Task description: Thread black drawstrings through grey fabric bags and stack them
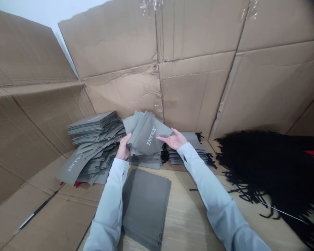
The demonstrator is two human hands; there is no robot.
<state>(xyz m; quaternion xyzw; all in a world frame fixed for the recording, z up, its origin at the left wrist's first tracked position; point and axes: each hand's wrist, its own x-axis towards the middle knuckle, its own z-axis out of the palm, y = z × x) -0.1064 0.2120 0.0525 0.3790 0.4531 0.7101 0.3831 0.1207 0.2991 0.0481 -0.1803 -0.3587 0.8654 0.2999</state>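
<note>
Between my hands is a grey fabric pouch (153,134) printed with white INTEX lettering, fanned out with several more grey pouches behind it. My left hand (123,147) is closed on the left edge of this bunch. At the right edge, my right hand (176,139) grips the printed pouch, thumb and fingers on either side of its corner. Right below the bunch sits a low pile of grey pouches (145,161). Nearer to me, between my forearms, lies a neat stack of plain grey pouches (146,205).
A tall, uneven pile of grey pouches (96,139) leans at the left. Behind my right hand is a stack with black cord ends (185,157). A big heap of black cords (267,164) covers the right side. Cardboard walls (196,90) enclose the back and left.
</note>
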